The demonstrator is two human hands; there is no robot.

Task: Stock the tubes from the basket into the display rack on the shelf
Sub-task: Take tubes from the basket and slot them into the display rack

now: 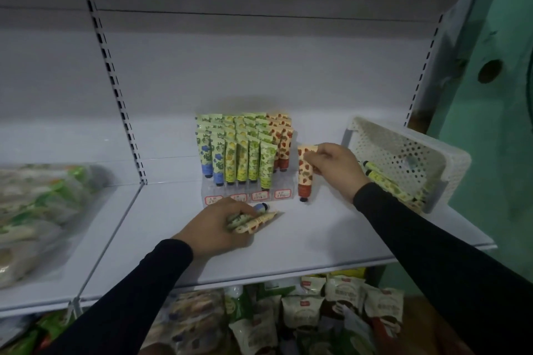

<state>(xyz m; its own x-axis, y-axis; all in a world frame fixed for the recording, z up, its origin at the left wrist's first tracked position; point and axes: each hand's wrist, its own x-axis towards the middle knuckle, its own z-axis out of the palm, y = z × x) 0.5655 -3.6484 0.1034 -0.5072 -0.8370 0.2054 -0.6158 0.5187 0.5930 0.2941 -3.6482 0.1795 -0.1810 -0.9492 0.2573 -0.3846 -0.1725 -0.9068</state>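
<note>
Head view: the right hand (331, 166) pinches an orange tube (305, 173) upright, cap down, just beside the rack's (248, 194) right edge. The left hand (216, 225) has its fingers curled round a small bunch of tubes (253, 220) lying on the shelf (317, 239) before the rack. To do this well, lower the orange tube cap-first into the open front slot of the orange column. The basket (403, 158), tipped at the shelf's right end, holds more tubes, its count hidden by the wrist. The rack's labels are unreadable.

One rack (245, 196), one basket (403, 153), perhaps thirty-odd tubes (266, 164).
</note>
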